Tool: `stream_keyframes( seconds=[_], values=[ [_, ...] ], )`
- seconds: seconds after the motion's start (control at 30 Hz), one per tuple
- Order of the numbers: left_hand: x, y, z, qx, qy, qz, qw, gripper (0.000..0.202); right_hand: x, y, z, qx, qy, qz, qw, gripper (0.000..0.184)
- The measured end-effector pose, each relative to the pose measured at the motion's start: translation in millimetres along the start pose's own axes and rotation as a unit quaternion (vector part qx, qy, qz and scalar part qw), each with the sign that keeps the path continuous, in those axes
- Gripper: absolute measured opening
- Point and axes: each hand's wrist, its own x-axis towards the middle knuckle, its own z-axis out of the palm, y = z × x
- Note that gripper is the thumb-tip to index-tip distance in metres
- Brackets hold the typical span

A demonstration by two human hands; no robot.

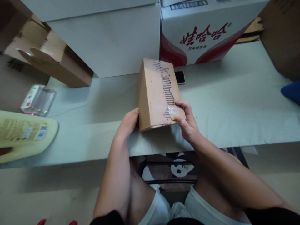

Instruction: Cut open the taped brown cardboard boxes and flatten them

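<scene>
A brown cardboard box [161, 90] is tilted on the cloth-covered surface in front of me. A jagged dark line of torn marks runs along its upper face, ending in a wrinkled patch of clear tape [172, 112] at the near end. My left hand [127, 123] steadies the box's left side; the thumb shows against the cardboard and the other fingers are hidden. At the near right corner, my right hand [187, 122] is closed, with thumb and index finger pinching at the tape by the box edge.
A phone [180, 77] lies just behind the box. White cartons [105, 47] and a red-marked carton [199, 40] stand at the back. To the left are an open brown box [70, 68], a clear plastic container [38, 100] and a yellow jug [25, 136]. A blue object [292, 92] sits far right.
</scene>
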Motion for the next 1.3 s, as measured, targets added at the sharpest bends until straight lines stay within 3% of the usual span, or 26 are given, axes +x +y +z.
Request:
stream_keyframes(
  seconds=[0.1, 0.2, 0.33, 0.4, 0.5, 0.6, 0.77, 0.87, 1.03, 1.1, 1.2, 1.3],
  values=[
    [6.9, 2.2, -3.6, 0.074, 0.107, 0.045, 0.99, 0.042, -0.2, -2.5, 2.1, -0.005, -0.01, -0.002, 1.0, 0.043],
    [8.3, 11.7, -5.5, 0.015, 0.226, 0.139, 0.964, 0.057, -0.6, -6.9, 4.1, 0.005, -0.066, -0.001, 0.998, 0.046],
    [-0.2, 28.3, -5.1, -0.061, 0.359, 0.345, 0.865, 0.054, -2.8, -15.0, 7.1, 0.065, -0.182, 0.024, 0.981, 0.07],
    [-4.7, 32.2, -6.5, -0.037, 0.354, 0.392, 0.848, 0.058, -4.1, -19.1, 8.3, 0.084, -0.215, 0.043, 0.972, 0.071],
    [-7.6, 29.9, -11.5, -0.017, 0.279, 0.348, 0.895, 0.065, -4.2, -23.6, 9.3, 0.076, -0.211, 0.066, 0.972, 0.067],
    [-6.0, 24.4, -15.7, -0.052, 0.247, 0.273, 0.928, 0.051, -2.4, -24.3, 7.4, 0.028, -0.193, 0.062, 0.979, 0.061],
    [-0.7, 22.9, -15.7, -0.072, 0.28, 0.254, 0.923, 0.037, 3.3, -17.1, -4.0, -0.171, -0.038, 0.022, 0.984, 0.036],
    [0.8, 23.7, -14.3, -0.061, 0.286, 0.262, 0.919, 0.036, 7.0, -10.0, -10.1, -0.316, -0.004, 0.033, 0.948, 0.039],
    [1.4, 22.9, -13.7, -0.055, 0.282, 0.264, 0.921, 0.036, 10.1, -5.1, -11.4, -0.519, -0.128, 0.085, 0.841, 0.039],
    [1.6, 22.7, -14.2, -0.043, 0.284, 0.26, 0.922, 0.036, 11.9, -7.5, -10.9, -0.546, -0.157, 0.113, 0.815, 0.032],
    [1.8, 23.5, -15.9, -0.024, 0.288, 0.253, 0.923, 0.037, 15.6, -12.4, -11.3, -0.524, -0.153, 0.168, 0.821, 0.025],
    [1.3, 25.5, -17.0, -0.022, 0.286, 0.251, 0.925, 0.036, 17.0, -16.8, -12.8, -0.435, -0.098, 0.202, 0.872, 0.03]
  ],
)
